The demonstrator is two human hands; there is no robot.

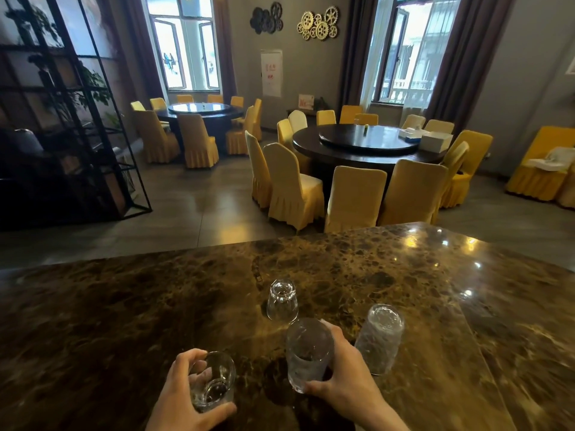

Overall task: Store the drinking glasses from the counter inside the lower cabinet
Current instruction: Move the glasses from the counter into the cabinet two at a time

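Observation:
Several clear drinking glasses stand upside down on a brown marble counter (155,306). My left hand (186,396) is wrapped around a short smooth glass (216,384) near the counter's front edge. My right hand (345,377) grips a taller textured glass (308,353) from its right side. A second tall textured glass (379,337) stands free just right of my right hand. A short glass (282,301) stands free a little farther back. No cabinet is in view.
Beyond the counter's far edge lies a dining room with two round dark tables (367,144) ringed by yellow-covered chairs (292,188). A black metal shelf frame (71,119) stands at the left. The counter's right part (513,306) angles away.

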